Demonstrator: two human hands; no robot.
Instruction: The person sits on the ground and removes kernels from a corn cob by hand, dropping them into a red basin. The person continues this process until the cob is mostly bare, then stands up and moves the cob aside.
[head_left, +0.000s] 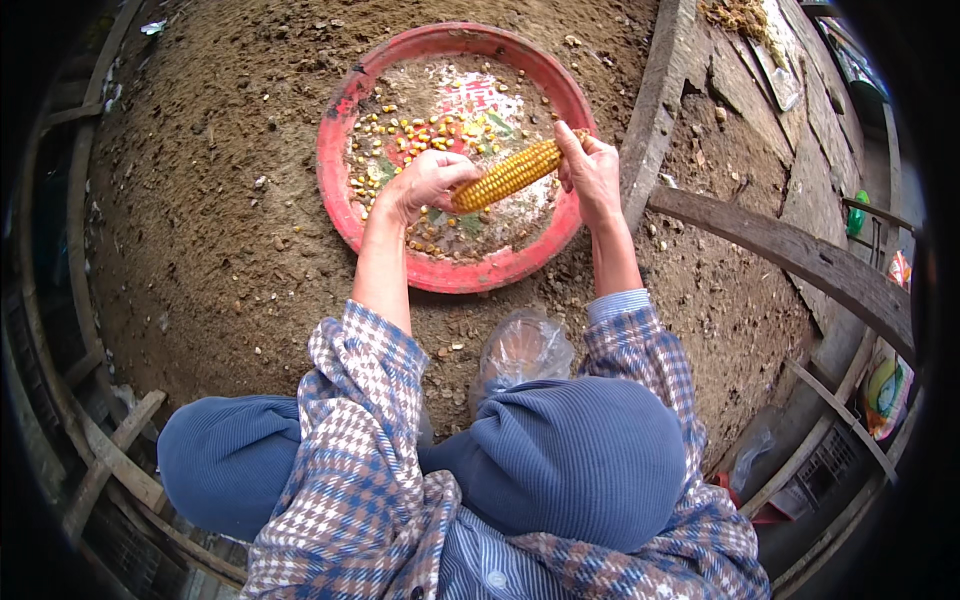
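Observation:
A yellow ear of dried corn (510, 178) is held at a slant above a round red tray (459, 279) with worn paint. My right hand (589, 169) grips its upper right end, the thumb along the kernels. At the lower left end, the fingers of my left hand (435, 182) close around the tip; its fingertips are partly hidden. Loose corn kernels (427, 136) lie scattered over the tray floor, mostly left of the cob and behind it. Dirt and a worn printed pattern cover the tray's bottom.
Bare brown soil (202, 202) surrounds the tray. A wooden beam (652, 112) runs along the tray's right side, and a second beam (787, 232) branches off to the right. My foot, wrapped in a clear plastic bag (525, 349), rests just in front of the tray. Wooden rails (82, 225) border the left.

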